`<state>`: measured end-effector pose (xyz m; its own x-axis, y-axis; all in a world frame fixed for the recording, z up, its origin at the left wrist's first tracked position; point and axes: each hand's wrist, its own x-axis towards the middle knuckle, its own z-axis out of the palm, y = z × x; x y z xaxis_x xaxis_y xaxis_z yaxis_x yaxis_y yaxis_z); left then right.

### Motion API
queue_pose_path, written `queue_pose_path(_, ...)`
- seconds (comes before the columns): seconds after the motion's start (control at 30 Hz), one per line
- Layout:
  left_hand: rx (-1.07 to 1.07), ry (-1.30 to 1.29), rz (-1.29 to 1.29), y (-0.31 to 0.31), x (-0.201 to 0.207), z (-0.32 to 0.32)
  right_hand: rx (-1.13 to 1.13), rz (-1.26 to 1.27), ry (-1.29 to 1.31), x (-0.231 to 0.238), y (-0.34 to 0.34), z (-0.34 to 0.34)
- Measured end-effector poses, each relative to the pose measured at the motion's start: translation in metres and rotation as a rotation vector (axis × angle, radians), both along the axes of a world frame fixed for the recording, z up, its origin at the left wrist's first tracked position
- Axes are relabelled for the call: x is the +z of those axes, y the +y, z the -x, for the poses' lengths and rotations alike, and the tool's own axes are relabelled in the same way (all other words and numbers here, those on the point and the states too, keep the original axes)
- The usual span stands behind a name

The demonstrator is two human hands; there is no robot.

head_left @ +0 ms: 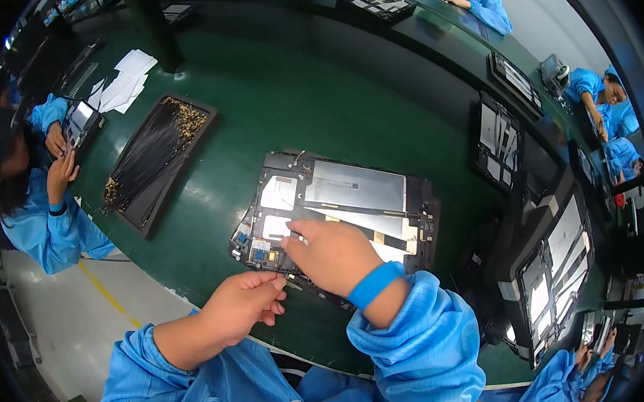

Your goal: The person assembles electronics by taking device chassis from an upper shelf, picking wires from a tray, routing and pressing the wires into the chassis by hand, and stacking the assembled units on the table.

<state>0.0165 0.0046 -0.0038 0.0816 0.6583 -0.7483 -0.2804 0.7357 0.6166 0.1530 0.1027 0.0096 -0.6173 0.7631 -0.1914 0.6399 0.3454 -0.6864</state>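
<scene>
Far left: co-worker (31, 193) in blue, partly cut off by the rim, bent over a small device (80, 123). Upper left: white sheets (123, 83) on the green bench (284, 100). Beside them, long black tray (160, 162) holding thin dark strips, gold-tipped at both ends. Lower centre: left hand (244, 307) nearly closed, fingertips pinched at the near edge of the opened tablet (340, 210); anything pinched too small to make out. Right hand (330, 254) curled, resting on the tablet, hiding part of it; grip unclear. Right edge: racks of tablets (550, 276), blurred and bent by the lens.
</scene>
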Motion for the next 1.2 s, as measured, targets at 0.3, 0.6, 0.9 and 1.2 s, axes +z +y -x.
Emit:
queue_pose_path(0.3, -0.08, 0.196, -0.024, 0.0, 0.009, 0.011, -0.977, -0.097, 0.43, 0.006, 0.024, -0.046)
queue_pose_path(0.6, -0.015, 0.616, -0.445, 0.018, 0.006, 0.014, -1.116, 0.117, 0.204, -0.019, -0.025, -0.124)
queue_pose_path(0.9, 0.268, 0.214, -0.315, 0.064, -0.001, 0.06, -0.777, 0.995, 0.682, 0.012, -0.038, -0.123)
queue_pose_path(1.2, 0.618, 0.007, -0.601, 0.168, -0.009, 0.078, -1.043, 0.773, 1.075, -0.001, 0.052, -0.045)
